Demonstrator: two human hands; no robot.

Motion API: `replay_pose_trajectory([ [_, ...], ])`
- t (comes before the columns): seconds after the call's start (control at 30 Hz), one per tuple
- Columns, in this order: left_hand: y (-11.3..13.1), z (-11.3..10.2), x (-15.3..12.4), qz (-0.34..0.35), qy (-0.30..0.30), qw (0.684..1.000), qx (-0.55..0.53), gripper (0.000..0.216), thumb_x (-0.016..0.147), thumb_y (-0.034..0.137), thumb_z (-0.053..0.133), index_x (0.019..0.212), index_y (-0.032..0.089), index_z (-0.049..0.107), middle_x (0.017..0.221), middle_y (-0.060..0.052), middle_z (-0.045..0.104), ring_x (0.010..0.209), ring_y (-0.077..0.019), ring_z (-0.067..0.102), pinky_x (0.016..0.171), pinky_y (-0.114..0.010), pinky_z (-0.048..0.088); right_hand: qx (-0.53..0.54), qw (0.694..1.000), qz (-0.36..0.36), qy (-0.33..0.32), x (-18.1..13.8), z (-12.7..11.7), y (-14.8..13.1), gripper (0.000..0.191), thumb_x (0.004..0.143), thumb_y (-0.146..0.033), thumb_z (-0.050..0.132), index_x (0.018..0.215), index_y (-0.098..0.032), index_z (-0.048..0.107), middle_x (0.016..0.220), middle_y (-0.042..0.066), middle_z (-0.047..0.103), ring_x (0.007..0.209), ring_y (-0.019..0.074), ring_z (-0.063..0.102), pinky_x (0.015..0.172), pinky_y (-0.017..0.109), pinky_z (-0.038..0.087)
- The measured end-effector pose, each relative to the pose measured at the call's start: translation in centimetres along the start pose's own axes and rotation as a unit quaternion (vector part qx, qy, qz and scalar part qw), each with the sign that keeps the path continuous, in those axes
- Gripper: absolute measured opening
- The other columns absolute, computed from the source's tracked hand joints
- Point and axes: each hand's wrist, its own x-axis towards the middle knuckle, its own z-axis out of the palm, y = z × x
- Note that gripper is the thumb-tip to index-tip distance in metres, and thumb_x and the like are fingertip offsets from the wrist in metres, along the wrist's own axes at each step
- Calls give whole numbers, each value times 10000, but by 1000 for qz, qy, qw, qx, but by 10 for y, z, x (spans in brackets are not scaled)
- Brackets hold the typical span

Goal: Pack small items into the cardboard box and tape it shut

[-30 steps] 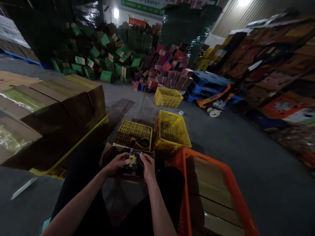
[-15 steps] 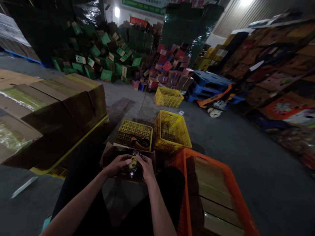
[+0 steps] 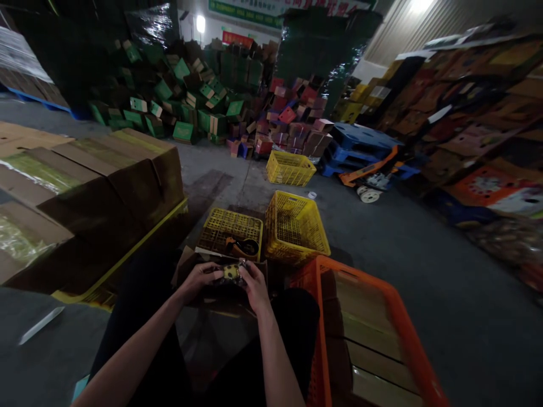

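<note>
Between my two hands is a small yellow item with dark spots in a clear plastic wrapper (image 3: 231, 272); its exact kind is too small to tell. My left hand (image 3: 202, 279) pinches its left end, and my right hand (image 3: 253, 279) grips the right end with thumb and fingers. Both hands are over an open cardboard box (image 3: 186, 270) between my knees, whose inside is mostly dark and hidden. Just beyond the box, a tape dispenser (image 3: 242, 247) with an orange body lies on an upturned yellow crate (image 3: 233, 223).
A yellow crate (image 3: 311, 217) stands ahead to the right. Beside my right knee is an orange crate (image 3: 324, 316) holding cardboard boxes (image 3: 373, 333). Stacked cartons (image 3: 127, 169) stand at left. Farther off are another yellow crate (image 3: 291, 168), blue pallets (image 3: 360, 138) and a pallet jack (image 3: 371, 181).
The wrapped item has turned from a tilted position to lying level between my hands. Its plastic is now drawn sideways, with my fingers at both ends.
</note>
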Motion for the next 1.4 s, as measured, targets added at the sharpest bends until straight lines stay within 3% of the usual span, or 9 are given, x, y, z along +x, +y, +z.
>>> replay_pose_trajectory([
  [0.13,-2,-1,1,-20,-2,999,-48,428,706,444,847,986,135,755,881,-69,729,748,-191,669,691,-261,505,-3,1000,5,-12,-2,1,-1,405,679,-444,836,983,-195,739,941,36,735,828,198,674,711,279,531],
  [0.3,-3,4,3,-33,-23,994,-98,581,690,431,870,1183,165,714,1133,-118,722,967,-263,691,858,-348,525,22,1000,-12,-14,-1,3,3,264,666,-375,850,814,-192,731,799,0,712,732,159,636,682,247,501],
  [0.73,7,8,-2,12,45,998,-30,502,766,572,753,966,112,778,825,-63,745,707,-185,653,668,-247,476,44,998,10,37,3,8,9,303,627,-376,885,848,-189,794,822,30,763,722,180,675,660,279,520],
  [1.0,0,6,5,18,54,998,-23,510,785,610,718,877,109,751,778,-49,732,683,-174,655,651,-238,500,61,997,8,43,7,7,12,269,621,-348,886,812,-186,789,793,25,756,706,172,672,649,272,522],
  [1.2,-6,7,8,-50,56,992,-103,638,748,673,726,1027,100,740,1006,-147,752,904,-267,719,822,-371,577,70,996,14,60,8,3,13,264,625,-347,886,807,-193,772,766,7,735,659,146,645,609,250,504],
  [1.3,-4,7,5,-34,14,994,-101,627,706,587,812,1119,122,731,1179,-158,713,1103,-306,666,918,-390,558,80,995,8,51,7,2,15,260,649,-355,868,827,-202,756,812,8,734,714,158,657,664,267,525],
  [1.4,-3,6,3,-25,8,996,-81,607,664,494,872,1135,135,739,1220,-138,702,1152,-324,639,955,-394,543,50,998,-13,33,5,1,16,310,673,-378,843,926,-232,740,892,8,736,803,189,673,732,304,540],
])
